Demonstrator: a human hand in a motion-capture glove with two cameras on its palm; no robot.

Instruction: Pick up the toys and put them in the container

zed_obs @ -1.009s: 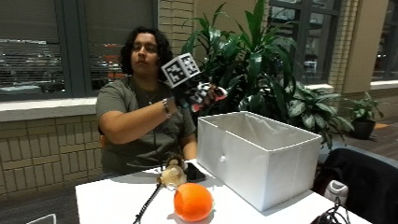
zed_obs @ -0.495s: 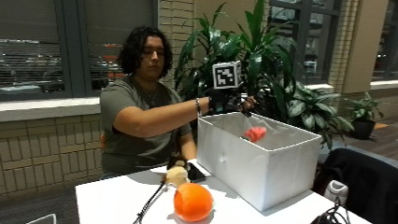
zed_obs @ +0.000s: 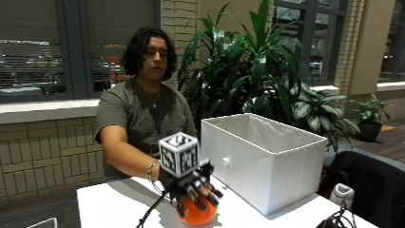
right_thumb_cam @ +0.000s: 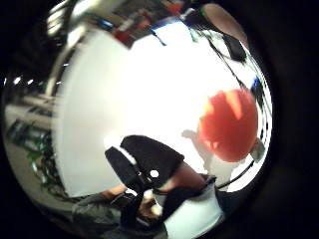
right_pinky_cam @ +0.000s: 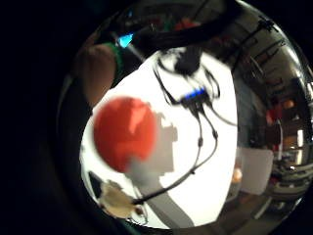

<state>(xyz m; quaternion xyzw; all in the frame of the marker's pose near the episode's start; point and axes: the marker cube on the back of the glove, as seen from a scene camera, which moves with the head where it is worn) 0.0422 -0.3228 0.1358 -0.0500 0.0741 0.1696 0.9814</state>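
A white table [zed_obs: 114, 204] stands before a brick sill with dark windows and a large leafy plant [zed_obs: 253, 66] behind the seated person. The gloved right hand [zed_obs: 193, 187] is low over the near part of the table, palm down, its fingers [zed_obs: 204, 195] spread and draped over the top of 1 orange ball [zed_obs: 196, 213]; the ball sits directly under the palm and on the table surface. The fingers reach down the ball's upper sides, touching it, but whether they are curled enough to hold it cannot be told from the outside view. In the little finger side palm view the ball [right_pinky_cam: 124, 132] lies on the white surface with its shadow beside it, and a small tan toy [right_pinky_cam: 117, 200] lies on the table near the ball, with dark cabling running past it. In the thumb side palm view the ball [right_thumb_cam: 228, 124] shows past a black-gloved thumb [right_thumb_cam: 144, 159], which is not closed around the ball there. To the hand's thumb side, near but apart from it, stands 1 white fabric container [zed_obs: 265, 156], open-topped and upright; its visible interior walls are white, and its floor is hidden by the near wall, so its contents cannot be determined.
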